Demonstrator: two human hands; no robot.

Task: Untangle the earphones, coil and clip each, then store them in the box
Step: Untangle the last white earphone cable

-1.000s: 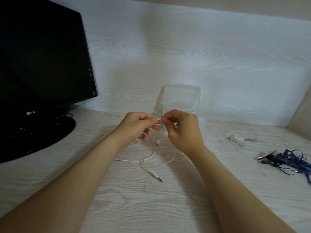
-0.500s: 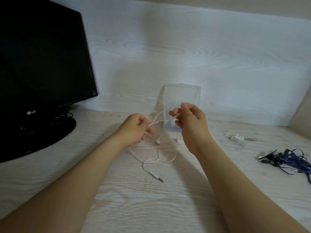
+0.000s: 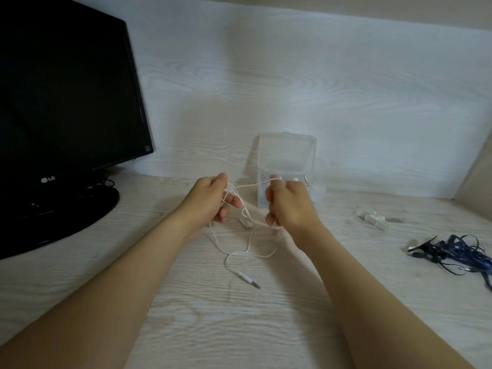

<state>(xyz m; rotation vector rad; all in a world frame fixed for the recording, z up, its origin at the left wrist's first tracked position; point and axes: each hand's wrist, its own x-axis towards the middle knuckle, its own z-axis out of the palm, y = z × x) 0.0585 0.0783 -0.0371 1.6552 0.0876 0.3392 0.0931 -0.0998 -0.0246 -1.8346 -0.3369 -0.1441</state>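
Observation:
My left hand [image 3: 213, 199] and my right hand [image 3: 288, 203] both pinch the thin cord of the white earphones [image 3: 247, 249] and hold a stretch of it taut between them above the desk. The rest of the cord hangs in loose loops onto the desk and ends in a jack plug [image 3: 250, 280]. One earbud [image 3: 246, 222] dangles between the hands. Just behind my right hand stands the clear plastic box [image 3: 286, 155] with its lid up. A tangled blue-black pair of earphones [image 3: 458, 253] lies at the right. White clips [image 3: 372, 218] lie right of the box.
A black LG monitor [image 3: 64, 102] on a round stand fills the left side. A pale wood-grain wall runs behind the desk [image 3: 239, 328], and an angled panel closes the far right corner.
The hands were together at first. They have drawn apart, the left hand rising and the right hand moving right, and now stretch the white cord between them. The hanging loops have shifted.

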